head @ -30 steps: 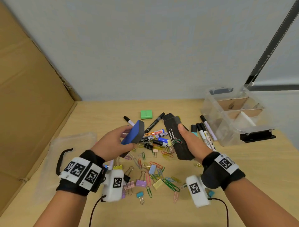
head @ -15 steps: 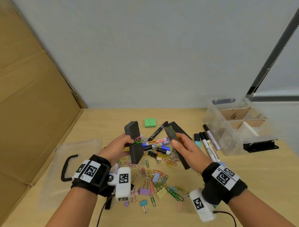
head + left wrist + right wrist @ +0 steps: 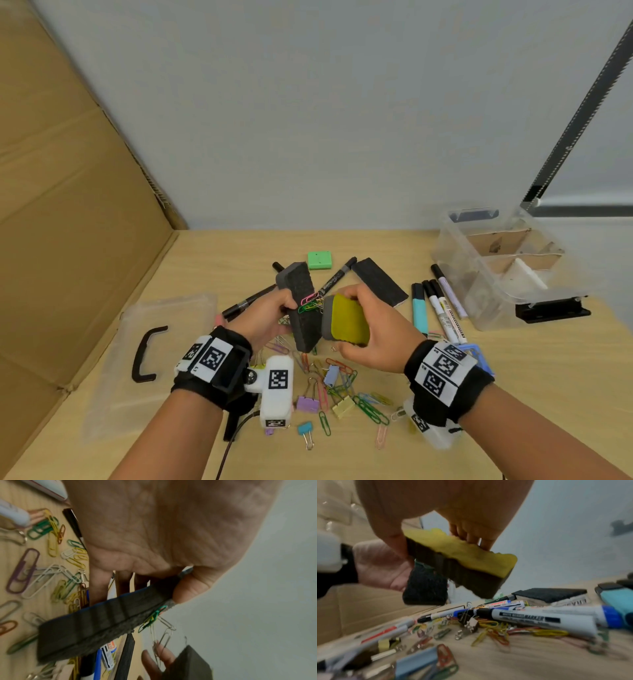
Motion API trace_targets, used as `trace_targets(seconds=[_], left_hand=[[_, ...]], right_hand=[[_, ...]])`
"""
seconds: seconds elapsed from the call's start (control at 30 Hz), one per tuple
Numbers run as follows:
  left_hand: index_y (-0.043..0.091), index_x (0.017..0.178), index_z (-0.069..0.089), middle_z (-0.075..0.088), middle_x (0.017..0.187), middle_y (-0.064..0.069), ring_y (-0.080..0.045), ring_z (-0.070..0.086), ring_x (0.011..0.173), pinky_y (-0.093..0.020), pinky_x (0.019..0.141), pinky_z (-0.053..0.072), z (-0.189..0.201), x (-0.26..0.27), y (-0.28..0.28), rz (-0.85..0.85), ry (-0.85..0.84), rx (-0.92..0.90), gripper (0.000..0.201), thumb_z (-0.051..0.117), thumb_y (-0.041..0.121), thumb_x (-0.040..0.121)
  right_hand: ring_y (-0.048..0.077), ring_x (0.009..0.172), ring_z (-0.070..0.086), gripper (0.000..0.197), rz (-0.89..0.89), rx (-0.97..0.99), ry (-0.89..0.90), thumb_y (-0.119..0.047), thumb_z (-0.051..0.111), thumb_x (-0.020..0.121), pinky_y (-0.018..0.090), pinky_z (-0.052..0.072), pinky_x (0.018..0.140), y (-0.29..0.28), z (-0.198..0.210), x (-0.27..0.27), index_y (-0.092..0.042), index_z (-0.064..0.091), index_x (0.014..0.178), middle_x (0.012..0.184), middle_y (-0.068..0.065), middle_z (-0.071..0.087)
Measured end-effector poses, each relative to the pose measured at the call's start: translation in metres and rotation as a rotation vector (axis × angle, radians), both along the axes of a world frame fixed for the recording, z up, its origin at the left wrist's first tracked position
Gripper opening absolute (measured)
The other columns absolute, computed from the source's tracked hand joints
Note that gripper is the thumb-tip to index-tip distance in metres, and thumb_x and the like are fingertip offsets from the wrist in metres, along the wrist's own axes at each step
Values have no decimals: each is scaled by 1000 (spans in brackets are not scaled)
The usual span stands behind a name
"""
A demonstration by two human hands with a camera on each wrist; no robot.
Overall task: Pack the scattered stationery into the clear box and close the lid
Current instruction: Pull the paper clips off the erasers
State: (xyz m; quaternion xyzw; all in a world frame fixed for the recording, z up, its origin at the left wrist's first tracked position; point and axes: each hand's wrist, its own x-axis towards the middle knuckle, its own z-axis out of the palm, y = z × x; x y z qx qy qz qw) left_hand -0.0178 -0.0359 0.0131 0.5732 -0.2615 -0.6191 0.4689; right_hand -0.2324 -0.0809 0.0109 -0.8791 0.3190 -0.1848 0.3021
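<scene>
Since 0.5 s ago, the right hand [image 3: 368, 337] has turned its eraser so the yellow back faces the camera, and both erasers have come closer, now nearly touching at frame centre.

Across the lower half of the head view, the tabletop [image 3: 513, 394] carries everything. At the right edge stands the clear box [image 3: 479, 274], open, with cardboard dividers inside. Its clear lid [image 3: 113, 394] with a black handle lies flat at lower left, well apart from the box.

Left of centre, the left hand [image 3: 263, 317] is clamped on the dark eraser [image 3: 301, 308], held upright with its felt face towards the camera; several paper clips [image 3: 310, 303] cling to its right edge. Just beside it, the right hand's fingers curl round the yellow-backed eraser [image 3: 346, 323]. A third black eraser [image 3: 380, 281] lies flat on the tabletop, above and right of the hands.

Right of the hands, 4 markers [image 3: 442, 308] lie side by side between hands and box. A small green block [image 3: 319, 260] sits above centre. Loose paper clips and binder clips [image 3: 339, 394] are scattered at lower centre, below the hands.
</scene>
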Motion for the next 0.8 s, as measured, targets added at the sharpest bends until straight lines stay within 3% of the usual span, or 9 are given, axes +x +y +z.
trace_targets(seconds=[0.1, 0.2, 0.27, 0.33, 0.57, 0.63, 0.7, 0.8], left_hand=[[6, 114, 47, 44, 109, -15, -26, 42, 103, -44, 90, 46, 0, -2, 0, 8, 25, -10, 28, 33, 3, 89], [5, 115, 48, 48, 111, -16, -26, 45, 104, -43, 88, 47, 1, -5, -3, 2, 34, -16, 34, 42, 8, 82], [4, 117, 49, 49, 111, -17, -27, 46, 102, -46, 89, 48, 1, -9, -5, 1, 59, -28, 39, 44, 11, 78], [5, 113, 48, 48, 110, -17, -27, 46, 100, -47, 84, 50, 2, -11, -7, 30, 87, -50, 29, 37, 5, 87], [8, 112, 46, 45, 112, -16, -28, 45, 105, -51, 89, 49, -3, -3, -7, 93, 133, -97, 25, 39, 6, 88], [10, 111, 46, 44, 112, -16, -27, 44, 104, -49, 87, 50, -5, -2, -5, 97, 135, -99, 26, 43, 10, 84], [10, 111, 47, 46, 111, -16, -27, 47, 101, -45, 81, 52, -5, -5, -4, 83, 122, -99, 33, 45, 12, 78], [4, 112, 49, 52, 107, -17, -22, 55, 86, -39, 76, 50, 0, -11, -5, 101, 130, -121, 28, 35, 6, 88]], right_hand=[[8, 113, 51, 79, 82, -129, 29, -48, 65, 68, 31, 49, 90, 2, -2, -3, -27, 29, 135, 132, -9, 44], [11, 124, 45, 76, 180, -248, 77, -44, 65, 69, 25, 42, 99, 4, -4, -1, -17, 34, 133, 146, -4, 34], [12, 124, 45, 71, 205, -268, 121, -45, 63, 70, 20, 38, 97, 6, -6, 0, -14, 38, 128, 149, -3, 31], [14, 125, 45, 71, 207, -274, 156, -47, 61, 70, 18, 36, 95, 7, -8, 2, -13, 38, 128, 149, -2, 32], [16, 109, 54, 73, 138, -215, 173, -50, 63, 72, 25, 46, 88, 6, -9, -6, -20, 35, 132, 126, -2, 51], [14, 118, 49, 74, 158, -259, 166, -50, 63, 71, 20, 41, 94, 5, -6, -5, -17, 36, 132, 138, -2, 44], [10, 120, 46, 71, 196, -298, 162, -47, 61, 71, 13, 31, 91, 7, 0, 0, -13, 38, 129, 151, -4, 32], [11, 120, 48, 70, 234, -302, 144, -45, 61, 71, 15, 36, 89, 12, 6, 9, -10, 41, 129, 154, -3, 28]])
